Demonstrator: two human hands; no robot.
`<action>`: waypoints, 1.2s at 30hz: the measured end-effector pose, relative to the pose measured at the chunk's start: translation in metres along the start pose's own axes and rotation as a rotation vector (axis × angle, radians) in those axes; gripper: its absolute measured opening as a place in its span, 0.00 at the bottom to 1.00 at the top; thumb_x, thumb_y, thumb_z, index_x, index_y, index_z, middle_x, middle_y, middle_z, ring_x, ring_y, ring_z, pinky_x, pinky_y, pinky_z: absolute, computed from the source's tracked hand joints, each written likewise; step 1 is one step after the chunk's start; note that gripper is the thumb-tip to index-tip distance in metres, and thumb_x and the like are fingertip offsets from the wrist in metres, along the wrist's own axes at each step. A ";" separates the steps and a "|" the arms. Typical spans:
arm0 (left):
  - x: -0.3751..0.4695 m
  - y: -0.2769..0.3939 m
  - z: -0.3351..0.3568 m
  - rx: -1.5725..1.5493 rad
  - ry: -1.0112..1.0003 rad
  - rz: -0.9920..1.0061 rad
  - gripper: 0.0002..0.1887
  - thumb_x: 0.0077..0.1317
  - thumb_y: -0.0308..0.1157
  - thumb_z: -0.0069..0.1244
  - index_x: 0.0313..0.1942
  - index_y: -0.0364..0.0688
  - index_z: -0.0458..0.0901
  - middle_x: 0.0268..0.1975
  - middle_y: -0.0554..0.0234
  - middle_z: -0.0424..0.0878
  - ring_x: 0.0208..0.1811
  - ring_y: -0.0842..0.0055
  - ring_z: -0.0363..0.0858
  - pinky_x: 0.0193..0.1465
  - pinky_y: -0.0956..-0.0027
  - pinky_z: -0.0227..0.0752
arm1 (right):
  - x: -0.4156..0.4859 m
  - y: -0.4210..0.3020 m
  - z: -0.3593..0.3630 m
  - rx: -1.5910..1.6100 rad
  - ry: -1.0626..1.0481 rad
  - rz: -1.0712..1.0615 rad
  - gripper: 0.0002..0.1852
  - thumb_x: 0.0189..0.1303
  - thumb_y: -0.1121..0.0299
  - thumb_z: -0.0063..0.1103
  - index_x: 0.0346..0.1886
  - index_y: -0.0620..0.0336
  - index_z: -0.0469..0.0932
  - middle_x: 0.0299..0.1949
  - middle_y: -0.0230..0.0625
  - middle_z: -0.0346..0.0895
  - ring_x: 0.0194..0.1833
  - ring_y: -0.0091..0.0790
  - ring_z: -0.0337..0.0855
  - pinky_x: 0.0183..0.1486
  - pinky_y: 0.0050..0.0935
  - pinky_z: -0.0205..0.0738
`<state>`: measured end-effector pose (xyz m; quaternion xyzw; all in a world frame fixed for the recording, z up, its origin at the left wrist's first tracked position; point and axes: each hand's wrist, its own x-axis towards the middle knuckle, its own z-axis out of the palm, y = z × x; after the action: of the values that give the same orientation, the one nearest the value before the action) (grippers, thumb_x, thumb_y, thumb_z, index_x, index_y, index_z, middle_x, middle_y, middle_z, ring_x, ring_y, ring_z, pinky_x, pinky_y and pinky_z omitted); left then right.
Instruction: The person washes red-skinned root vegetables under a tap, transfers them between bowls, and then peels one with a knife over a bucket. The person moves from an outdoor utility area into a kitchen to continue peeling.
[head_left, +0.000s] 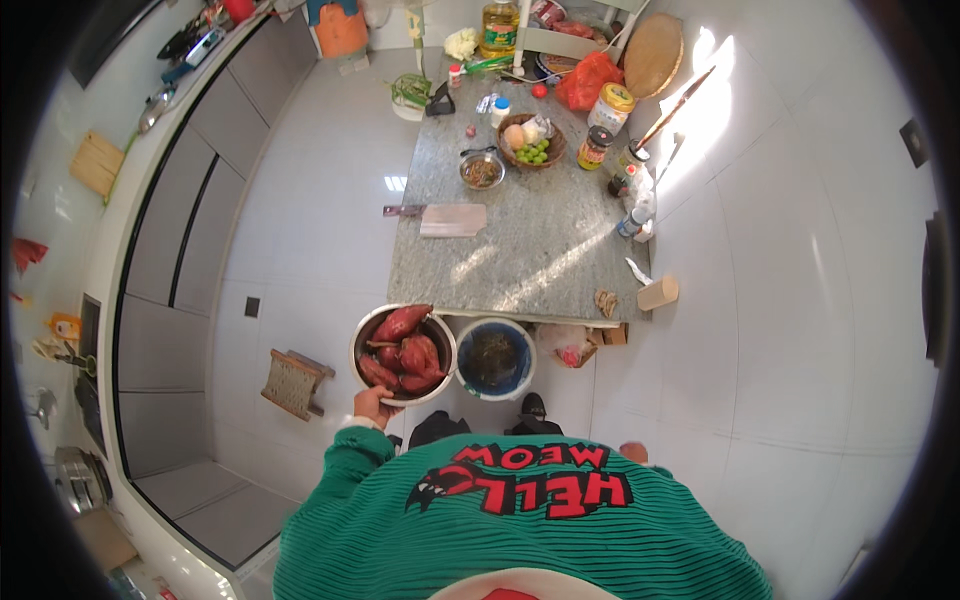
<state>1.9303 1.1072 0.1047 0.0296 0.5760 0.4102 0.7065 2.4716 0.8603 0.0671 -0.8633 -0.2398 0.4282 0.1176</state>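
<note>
My left hand (371, 407) grips the near rim of a round metal pot (354, 341). Several red-skinned sweet potatoes (421, 356) fill the pot, which is held at the front left corner of the stone-topped table (525, 255). Just right of the pot is a bucket (534, 360) with a blue inside and dark contents that I cannot make out. Only a small part of my right hand (634, 451) shows, low beside my body; its fingers are hidden. A cleaver (454, 220) lies flat on the table, its handle over the left edge.
A wicker basket (559, 154) of fruit, a small metal bowl (482, 171) and several jars (594, 148) stand on the table. Left on the floor is a low wooden stool (295, 382). Grey cabinets (165, 337) line the left wall. My shoe (533, 406) is below the bucket.
</note>
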 end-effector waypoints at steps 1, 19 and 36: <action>-0.004 -0.005 0.009 -0.017 0.017 -0.017 0.14 0.51 0.20 0.45 0.41 0.31 0.73 0.39 0.48 0.80 0.38 0.54 0.82 0.38 0.47 0.80 | 0.019 -0.015 -0.005 -0.014 -0.050 0.003 0.17 0.52 0.75 0.49 0.46 0.68 0.76 0.25 0.46 0.81 0.19 0.40 0.83 0.18 0.34 0.75; 0.163 -0.106 0.227 0.164 -0.034 -0.118 0.10 0.44 0.17 0.51 0.30 0.32 0.76 0.27 0.52 0.78 0.27 0.57 0.82 0.29 0.49 0.81 | 0.075 -0.080 0.080 0.105 -0.463 -0.003 0.25 0.53 0.78 0.51 0.57 0.72 0.68 0.29 0.46 0.81 0.22 0.35 0.83 0.19 0.30 0.76; 0.184 -0.125 0.242 0.009 -0.364 -0.278 0.15 0.67 0.33 0.46 0.51 0.36 0.73 0.51 0.51 0.79 0.54 0.60 0.78 0.50 0.57 0.75 | 0.080 -0.022 0.169 -0.022 -0.474 -0.097 0.23 0.55 0.76 0.50 0.57 0.69 0.71 0.26 0.40 0.79 0.21 0.30 0.80 0.26 0.30 0.77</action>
<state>2.2014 1.2414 -0.0236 0.0268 0.4394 0.2939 0.8484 2.3719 0.9199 -0.0813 -0.7274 -0.3068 0.6100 0.0690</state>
